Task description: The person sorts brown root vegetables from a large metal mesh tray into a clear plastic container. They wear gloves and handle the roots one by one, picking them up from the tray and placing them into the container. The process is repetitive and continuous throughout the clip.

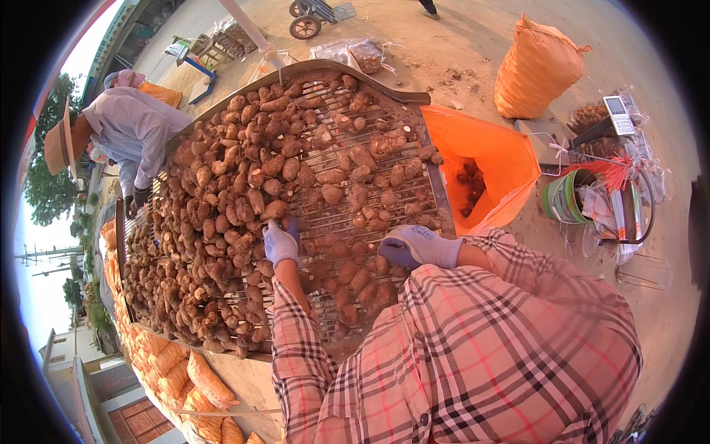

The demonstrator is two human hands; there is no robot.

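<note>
Many brown taro corms (222, 222) lie on a slatted metal sorting table (327, 222) before me. My left hand (281, 242), in a white glove with a purple palm, is at the right edge of the dense heap. Its fingers are beside a corm (275, 210); whether they grip anything is hidden. My right hand (419, 246), gloved alike, is curled above the near right part of the slats. Loose corms (355, 283) lie below and left of it, somewhat blurred. What is inside its fingers cannot be seen. An orange bag (499, 161) hangs wide at the table's right end, with dark contents inside.
A metal rim (355, 65) borders the table. A person in a hat (127, 122) bends over its far left end with dark gloves. A full orange sack (535, 69), a green bucket (566, 197) and a scale display (618, 114) stand right. Filled sacks (166, 363) line the left.
</note>
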